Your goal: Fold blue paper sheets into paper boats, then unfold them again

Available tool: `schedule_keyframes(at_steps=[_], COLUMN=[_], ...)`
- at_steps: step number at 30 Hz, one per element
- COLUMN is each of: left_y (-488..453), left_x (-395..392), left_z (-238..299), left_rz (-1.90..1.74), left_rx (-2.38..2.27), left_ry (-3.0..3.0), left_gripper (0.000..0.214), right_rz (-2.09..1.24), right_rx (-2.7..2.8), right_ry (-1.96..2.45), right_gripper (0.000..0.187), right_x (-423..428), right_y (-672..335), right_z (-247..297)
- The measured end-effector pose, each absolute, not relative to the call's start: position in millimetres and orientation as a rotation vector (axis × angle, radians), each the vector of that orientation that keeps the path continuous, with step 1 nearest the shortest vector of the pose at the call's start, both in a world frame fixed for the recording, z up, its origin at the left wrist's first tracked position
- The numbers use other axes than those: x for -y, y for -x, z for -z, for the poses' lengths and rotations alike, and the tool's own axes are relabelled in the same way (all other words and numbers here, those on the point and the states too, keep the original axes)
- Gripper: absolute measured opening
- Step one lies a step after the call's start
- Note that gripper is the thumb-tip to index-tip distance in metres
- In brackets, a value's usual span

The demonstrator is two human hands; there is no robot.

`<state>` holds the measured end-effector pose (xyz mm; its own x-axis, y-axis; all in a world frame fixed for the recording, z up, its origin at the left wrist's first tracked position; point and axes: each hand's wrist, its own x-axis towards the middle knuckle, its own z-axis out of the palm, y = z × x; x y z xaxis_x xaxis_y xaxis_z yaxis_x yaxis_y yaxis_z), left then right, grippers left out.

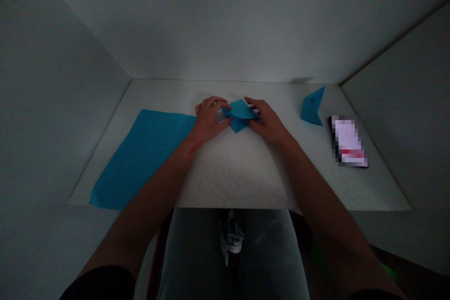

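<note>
A small folded piece of blue paper lies at the middle of the white table. My left hand rests on its left side with curled fingers pinching its edge. From the right, my right hand presses and grips the same folded paper, fingers bent over its right corner. Both hands hold the paper down on the table.
A large flat blue sheet lies at the left, reaching the table's front edge. A finished blue folded shape stands at the back right. A phone lies at the right. Walls close in the table on three sides.
</note>
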<state>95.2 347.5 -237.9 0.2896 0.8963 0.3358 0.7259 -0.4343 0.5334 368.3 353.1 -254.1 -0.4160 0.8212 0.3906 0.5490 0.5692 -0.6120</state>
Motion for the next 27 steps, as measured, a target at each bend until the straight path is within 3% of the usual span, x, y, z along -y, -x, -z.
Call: schedule_keyframes(at_steps=[8, 17, 22, 27], left_y=[-91.1, -84.5, -85.1, -87.5], left_x=[-350.5, -359.2, -359.6, -356.2], left_z=[242.7, 245.6, 248.6, 254.3], left_rz=[-0.556, -0.650, -0.712, -0.826], left_rx=[-1.212, -1.106, -1.102, -1.187], left_ry=[-2.441, -2.442, -2.267, -2.166], left_gripper=[0.039, 0.023, 0.023, 0.053], right_rz=[-0.460, -0.560, -0.731, -0.849], right_rx=[2.409, 2.307, 2.197, 2.124], right_ry=[1.101, 1.070, 1.177, 1.246], right_gripper=[0.043, 0.023, 0.026, 0.028], right_x=[-356.5, -356.3, -351.7, -348.8], right_y=[-374.2, -393.1, -391.9, -386.5], right_z=[259.7, 244.5, 241.2, 243.7])
